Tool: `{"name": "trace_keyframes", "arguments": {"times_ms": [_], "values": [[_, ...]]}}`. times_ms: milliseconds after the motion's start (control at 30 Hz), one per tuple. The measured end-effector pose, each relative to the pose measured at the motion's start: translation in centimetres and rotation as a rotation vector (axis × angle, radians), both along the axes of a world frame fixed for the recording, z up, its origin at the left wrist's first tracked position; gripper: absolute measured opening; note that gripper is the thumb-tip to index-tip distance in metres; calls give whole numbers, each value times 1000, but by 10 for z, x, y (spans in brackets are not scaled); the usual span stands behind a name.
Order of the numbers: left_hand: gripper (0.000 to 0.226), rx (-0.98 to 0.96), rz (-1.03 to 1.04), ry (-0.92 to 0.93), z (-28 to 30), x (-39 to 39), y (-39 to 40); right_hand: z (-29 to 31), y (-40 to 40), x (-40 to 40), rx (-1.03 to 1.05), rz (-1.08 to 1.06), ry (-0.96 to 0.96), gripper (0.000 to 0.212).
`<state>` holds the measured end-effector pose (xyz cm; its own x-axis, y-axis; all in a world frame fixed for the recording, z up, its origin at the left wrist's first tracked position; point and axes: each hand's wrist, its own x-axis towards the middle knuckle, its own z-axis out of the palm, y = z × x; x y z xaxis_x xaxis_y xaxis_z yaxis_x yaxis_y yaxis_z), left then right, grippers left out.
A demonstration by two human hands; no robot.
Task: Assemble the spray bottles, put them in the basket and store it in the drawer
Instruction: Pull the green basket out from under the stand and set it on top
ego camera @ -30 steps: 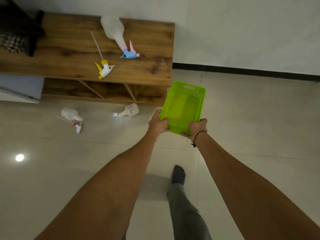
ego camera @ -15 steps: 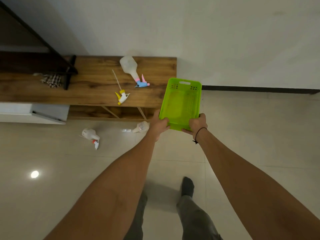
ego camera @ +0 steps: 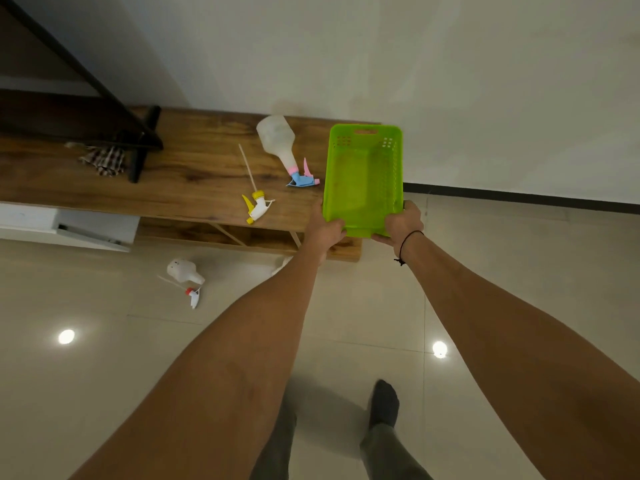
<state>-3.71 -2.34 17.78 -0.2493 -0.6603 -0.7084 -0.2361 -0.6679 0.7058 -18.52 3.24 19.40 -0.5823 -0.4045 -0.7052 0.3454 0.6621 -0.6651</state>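
Observation:
I hold an empty green basket (ego camera: 363,174) by its near rim, my left hand (ego camera: 323,230) at the left corner and my right hand (ego camera: 401,225) at the right corner. It hangs over the right end of a wooden cabinet top (ego camera: 180,181). On that top lies a white bottle with a pink and blue spray head (ego camera: 280,143), and beside it a loose yellow and white spray head (ego camera: 258,206) with its tube. On the floor lie a white bottle (ego camera: 183,271) and a red and white spray head (ego camera: 193,296). Another bottle (ego camera: 282,265) is mostly hidden behind my left arm.
A white drawer (ego camera: 69,226) stands pulled out at the cabinet's left. A checked cloth (ego camera: 104,159) and a dark stand (ego camera: 138,147) sit on the top's left part. A white wall rises behind the cabinet. Glossy tiled floor (ego camera: 485,271) lies to the right.
The basket has moved up and toward the cabinet, now over its right end. My view has tilted up, and one floor bottle has slipped behind my left arm.

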Motion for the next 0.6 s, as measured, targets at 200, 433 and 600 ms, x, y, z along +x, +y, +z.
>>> {"name": "trace_keyframes", "arguments": {"times_ms": [200, 433, 600], "values": [[69, -99, -17, -57, -25, -10, -33, -24, -38, -11, 0, 16, 44, 38], [71, -148, -81, -146, -47, -16, -54, -52, -61, -18, 9, 13, -7, 36], [58, -186, -149, -202, -60, -14, -54, -68, -61, -16, 54, 69, 57, 43]]}}
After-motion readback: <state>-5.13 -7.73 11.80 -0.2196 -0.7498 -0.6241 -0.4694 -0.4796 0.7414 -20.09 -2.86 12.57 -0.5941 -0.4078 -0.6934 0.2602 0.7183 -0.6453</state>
